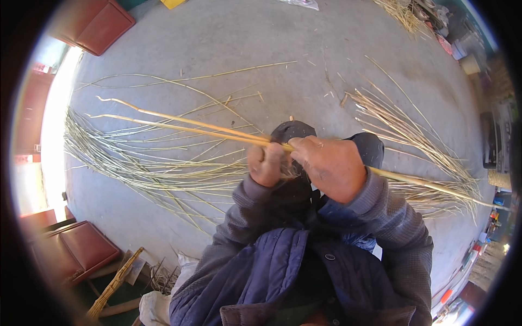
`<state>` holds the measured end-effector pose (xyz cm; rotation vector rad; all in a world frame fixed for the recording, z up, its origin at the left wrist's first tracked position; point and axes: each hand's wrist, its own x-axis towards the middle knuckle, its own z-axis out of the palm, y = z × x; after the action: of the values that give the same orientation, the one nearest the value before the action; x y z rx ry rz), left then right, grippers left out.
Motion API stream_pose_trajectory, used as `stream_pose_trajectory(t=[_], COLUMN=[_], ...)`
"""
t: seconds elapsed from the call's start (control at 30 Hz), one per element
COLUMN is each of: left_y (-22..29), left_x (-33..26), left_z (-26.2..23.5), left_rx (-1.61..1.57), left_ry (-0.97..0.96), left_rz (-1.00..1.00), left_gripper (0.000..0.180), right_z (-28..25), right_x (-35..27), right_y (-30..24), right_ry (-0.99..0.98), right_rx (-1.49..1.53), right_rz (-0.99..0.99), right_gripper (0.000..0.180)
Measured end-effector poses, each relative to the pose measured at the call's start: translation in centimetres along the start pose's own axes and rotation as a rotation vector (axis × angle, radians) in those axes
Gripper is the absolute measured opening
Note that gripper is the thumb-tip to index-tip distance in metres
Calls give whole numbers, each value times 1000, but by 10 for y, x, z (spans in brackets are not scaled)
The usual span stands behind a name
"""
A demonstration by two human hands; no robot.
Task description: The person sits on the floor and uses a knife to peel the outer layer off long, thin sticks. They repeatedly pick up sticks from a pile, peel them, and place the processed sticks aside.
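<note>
Two long yellow-tan wicker rods (206, 129) cross in front of me above my knees. Their thin, slightly crooked tips spread apart toward the left. My left hand (265, 164) is closed around them near the middle, its fingers partly blurred. Right beside it, my right hand (330, 167) grips the rods from above, with its thumb pressed along them. Beyond my right wrist a thicker pale length (435, 187) runs out toward the right rim. Below the fingers, between the hands, a pale blurred patch shows; I cannot tell what it is.
A large fan of greenish thin rods (125, 163) lies on the grey floor (228, 49) at left. Another bundle of tan rods (413, 130) lies at right. Red-brown padded seats (103, 27) stand at left. Boxes and assorted items line the right wall.
</note>
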<state>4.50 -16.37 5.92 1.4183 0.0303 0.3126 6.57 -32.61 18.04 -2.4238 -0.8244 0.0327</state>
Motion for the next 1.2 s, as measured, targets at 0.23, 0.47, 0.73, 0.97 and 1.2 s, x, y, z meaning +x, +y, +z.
stream_pose_trajectory(t=[0.23, 0.47, 0.73, 0.97, 1.2], left_y=[-21, -37, -41, -51, -40], left_x=[31, 29, 9, 10, 5], left_z=[-53, -50, -21, -27, -4], left_rx=[-190, -235, -187, -221, -196], left_ry=[80, 75, -12, -114, 15], left_rz=[-58, -127, -196, -259, -148], left_gripper=[42, 48, 43, 41, 37], right_z=[0, -8, 13, 22, 30], right_x=[-7, 1, 14, 17, 29], right_y=[23, 26, 25, 30, 24], right_ry=[-30, -2, -24, -35, -162], right_rx=[-52, -75, -13, -134, -144], right_rz=[7, -27, 4, 22, 107], right_gripper=[10, 13, 12, 15, 16])
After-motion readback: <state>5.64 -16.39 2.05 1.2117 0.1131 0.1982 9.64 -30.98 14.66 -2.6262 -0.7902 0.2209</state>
